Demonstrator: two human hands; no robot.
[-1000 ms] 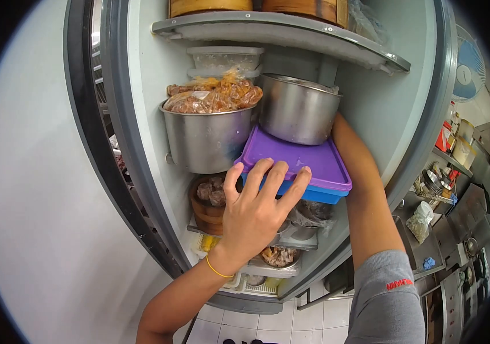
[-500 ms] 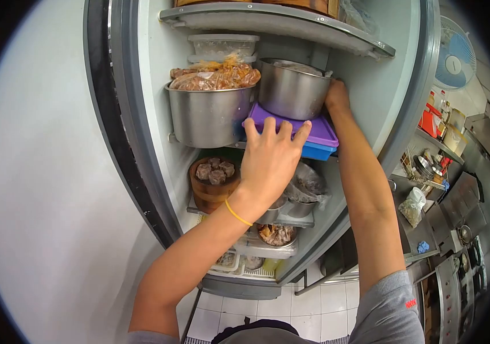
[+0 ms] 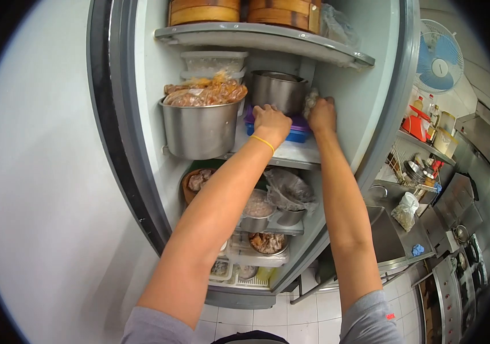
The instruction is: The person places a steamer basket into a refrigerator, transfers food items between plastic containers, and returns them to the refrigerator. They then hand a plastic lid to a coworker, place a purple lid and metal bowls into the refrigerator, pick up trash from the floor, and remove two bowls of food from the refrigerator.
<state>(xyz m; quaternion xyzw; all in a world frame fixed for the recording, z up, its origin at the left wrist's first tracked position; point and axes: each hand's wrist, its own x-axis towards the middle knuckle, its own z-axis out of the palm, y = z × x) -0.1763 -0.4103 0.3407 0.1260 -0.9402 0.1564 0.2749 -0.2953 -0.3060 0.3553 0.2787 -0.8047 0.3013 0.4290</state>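
My left hand [image 3: 272,121], a yellow band at its wrist, has its fingers curled at the front of a blue plastic box with a purple lid [image 3: 300,124]. The hand covers much of the box, and its fingertips are hidden. On the lid stands a steel pot [image 3: 279,92]. To the right, my right hand [image 3: 323,114] is closed beside a clear plastic bag with pale lumps [image 3: 311,100], its fingers against the bag. A larger steel pot [image 3: 199,131], heaped with bagged orange-brown food [image 3: 205,93], stands left of the box.
Bamboo steamers [image 3: 205,11] sit on the frosted shelf [image 3: 268,35] above. Below are steel bowls [image 3: 257,223], food under plastic film [image 3: 291,186] and another steamer [image 3: 187,183]. The fridge's right wall [image 3: 365,109] is close to my right arm. Outside are a fan [image 3: 440,54] and a sink [image 3: 384,229].
The purple-lidded box and the pot on it have moved deeper into the fridge. My left hand's spread fingers have curled. My right hand has come forward, and the bag beside it now shows.
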